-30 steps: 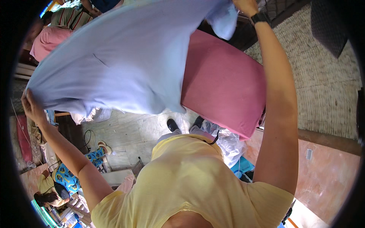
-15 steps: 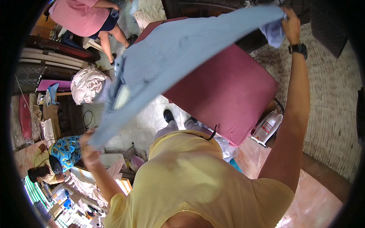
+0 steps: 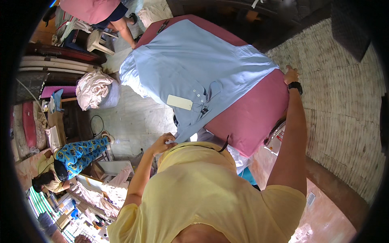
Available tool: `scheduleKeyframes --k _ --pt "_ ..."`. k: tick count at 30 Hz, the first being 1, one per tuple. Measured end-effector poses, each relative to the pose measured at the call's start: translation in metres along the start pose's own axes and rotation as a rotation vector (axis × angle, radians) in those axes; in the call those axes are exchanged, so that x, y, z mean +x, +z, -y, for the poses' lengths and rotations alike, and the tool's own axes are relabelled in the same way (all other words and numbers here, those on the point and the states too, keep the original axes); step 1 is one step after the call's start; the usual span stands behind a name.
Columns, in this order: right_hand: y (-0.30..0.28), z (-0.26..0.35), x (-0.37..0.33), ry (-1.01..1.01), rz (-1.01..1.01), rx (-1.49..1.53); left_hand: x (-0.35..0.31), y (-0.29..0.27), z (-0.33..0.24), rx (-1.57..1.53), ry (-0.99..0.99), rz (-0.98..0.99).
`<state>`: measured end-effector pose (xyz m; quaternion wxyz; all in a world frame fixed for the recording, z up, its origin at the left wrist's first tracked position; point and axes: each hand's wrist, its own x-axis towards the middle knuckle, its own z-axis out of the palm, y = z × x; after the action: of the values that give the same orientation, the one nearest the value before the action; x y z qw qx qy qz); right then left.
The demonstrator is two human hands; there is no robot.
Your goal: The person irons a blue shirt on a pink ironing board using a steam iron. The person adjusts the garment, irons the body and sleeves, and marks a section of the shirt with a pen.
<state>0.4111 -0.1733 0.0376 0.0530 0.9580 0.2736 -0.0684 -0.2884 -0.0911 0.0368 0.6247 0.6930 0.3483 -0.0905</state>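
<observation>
A light blue polo shirt (image 3: 190,56) lies spread over the maroon padded table (image 3: 243,121), its buttoned placket and collar toward me. A blank-looking cream tag (image 3: 179,102) rests on it. My left hand (image 3: 163,143) is closed on the shirt's near end, close to my waist, and pulls it to a narrow strip. My right hand (image 3: 291,75) is at the table's right edge, just beyond the shirt's right corner. Its fingers look apart, with a small gap between them and the cloth.
An iron (image 3: 276,139) stands by the table's right side, partly hidden. At left are a bundle of pale cloth (image 3: 95,91) and a cream plastic stool (image 3: 99,42). One person in pink (image 3: 91,10) stands at the far left; another in patterned blue trousers (image 3: 81,158) is at the left.
The polo shirt has come down from the air onto the table. My left hand has moved right, toward my waist, still holding it. My right hand has lowered and let go of the cloth.
</observation>
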Motion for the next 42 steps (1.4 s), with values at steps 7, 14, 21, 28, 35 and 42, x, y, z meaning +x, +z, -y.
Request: scheduleKeyframes --k 7,14,21,28,35,42 --pt "0.009 0.049 -0.078 -0.408 -0.272 0.515 0.079 0.004 -0.054 0.232 0.328 -0.276" --pt "0.011 0.115 -0.124 -0.51 -0.263 0.53 0.175 0.075 -0.132 0.206 0.53 -0.423" --pt "0.049 0.094 -0.087 -0.063 -0.311 0.526 0.197 0.105 -0.135 -0.048 0.323 -0.422" --pt "0.024 0.086 -0.064 0.181 -0.062 0.523 0.206 0.109 -0.137 -0.175 0.294 -0.069" --pt "0.034 0.093 -0.065 0.093 -0.152 0.592 0.191 0.122 -0.144 0.009 0.549 -0.009" --pt "0.068 0.054 -0.054 0.085 -0.245 1.095 0.178 0.133 -0.158 0.366 0.643 0.146"
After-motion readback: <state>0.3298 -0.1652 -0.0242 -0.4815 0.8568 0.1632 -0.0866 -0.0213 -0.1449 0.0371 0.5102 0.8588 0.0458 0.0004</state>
